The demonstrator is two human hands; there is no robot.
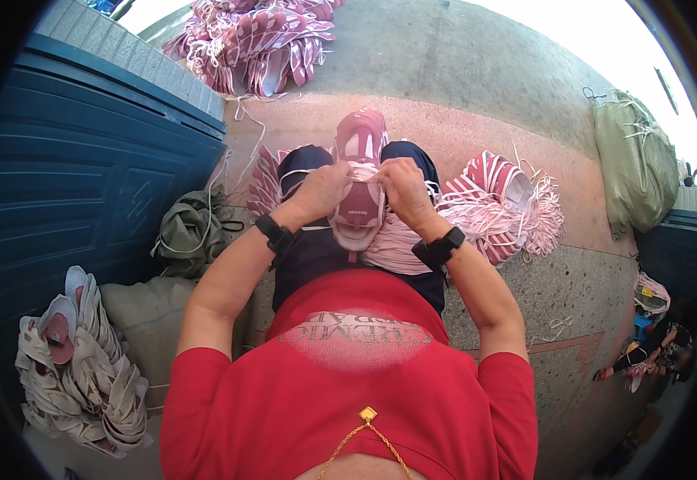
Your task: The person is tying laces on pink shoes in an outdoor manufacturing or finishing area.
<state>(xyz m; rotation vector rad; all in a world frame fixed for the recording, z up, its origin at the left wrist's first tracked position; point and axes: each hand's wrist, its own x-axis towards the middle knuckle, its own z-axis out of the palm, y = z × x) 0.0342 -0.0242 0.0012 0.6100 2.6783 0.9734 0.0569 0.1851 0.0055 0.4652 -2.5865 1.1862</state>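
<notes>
A mauve-pink sneaker upper (358,206) lies between my knees, its toe pointing away from me and its heel opening toward my body. My left hand (328,188) is closed at the left side of its lacing, pinching a pale shoelace (362,170). Across from it, my right hand (403,184) pinches the same lace at the right side. The lace runs between my fingers over the tongue; the fingertips are partly hidden. A bundle of pale pink laces (396,246) drapes over my right thigh, beside the upper.
More pink-and-white uppers (496,188) with loose laces lie at my right, and a large heap (256,44) lies far left. White uppers (84,372) and a sack (152,320) are near left. A blue door (84,152), a green sack (636,156) and another person (656,352) flank me.
</notes>
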